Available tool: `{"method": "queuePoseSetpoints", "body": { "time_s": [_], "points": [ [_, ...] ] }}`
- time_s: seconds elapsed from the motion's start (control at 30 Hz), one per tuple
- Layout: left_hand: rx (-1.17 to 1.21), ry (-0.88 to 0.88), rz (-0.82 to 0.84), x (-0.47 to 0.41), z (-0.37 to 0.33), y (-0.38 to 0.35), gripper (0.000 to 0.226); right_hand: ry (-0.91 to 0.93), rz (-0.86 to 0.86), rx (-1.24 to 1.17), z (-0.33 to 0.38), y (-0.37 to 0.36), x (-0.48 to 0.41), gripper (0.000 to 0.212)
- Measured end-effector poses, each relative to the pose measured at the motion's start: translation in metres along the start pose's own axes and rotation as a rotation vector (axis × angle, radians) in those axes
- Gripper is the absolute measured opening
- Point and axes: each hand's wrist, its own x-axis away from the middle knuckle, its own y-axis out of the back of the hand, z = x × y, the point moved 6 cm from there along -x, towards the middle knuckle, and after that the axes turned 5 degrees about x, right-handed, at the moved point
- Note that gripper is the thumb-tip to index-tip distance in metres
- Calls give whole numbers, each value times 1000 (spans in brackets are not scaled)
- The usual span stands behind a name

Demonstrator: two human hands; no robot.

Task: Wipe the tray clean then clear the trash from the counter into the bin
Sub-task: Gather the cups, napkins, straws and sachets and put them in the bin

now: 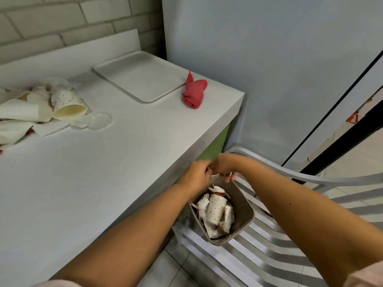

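Soft, even indoor light; wide-angle bending at edges; slight blur.

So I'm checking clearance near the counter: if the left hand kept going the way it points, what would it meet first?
Probably the right hand: the left hand points up and right, its fingers already about touching it above the bin. Depth is unclear.

- The tray [143,79] was pale grey, rectangular and shallow-rimmed, lying flat and bare at the counter's [103,162] far corner.
- A crumpled red cloth [194,92] lay just beside the tray's right edge.
- The trash [41,106], a heap of dotted paper cups, napkins and clear lids, lay at the counter's left.
- The brown bin [241,206] stood on a slatted chair beside the counter, holding a dotted cup and crumpled paper.
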Motion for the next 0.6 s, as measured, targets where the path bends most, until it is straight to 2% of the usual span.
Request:
{"method": "queuePoseSetpoints", "body": {
  "time_s": [0.1, 0.17, 0.27, 0.37, 0.6],
  "points": [
    [55, -70, -128, 7, -14, 39, 18, -91, 198, 200, 23, 12, 15, 35],
    [64, -93, -224, 16, -18, 70, 21, -98, 244, 336, 44, 26, 31, 34],
    [-7, -108, -354, 33, -10, 116, 22, 24, 197, 427, 94, 46, 55, 29],
    [-103, -48, -436, 54, 18, 158, 25, 154, 114, 467, 158, 52, 69, 27],
    [-274, 177, -487, 124, 105, 240, 30, 445, -66, 402, 299, 32, 92, 18]
  ]
}}
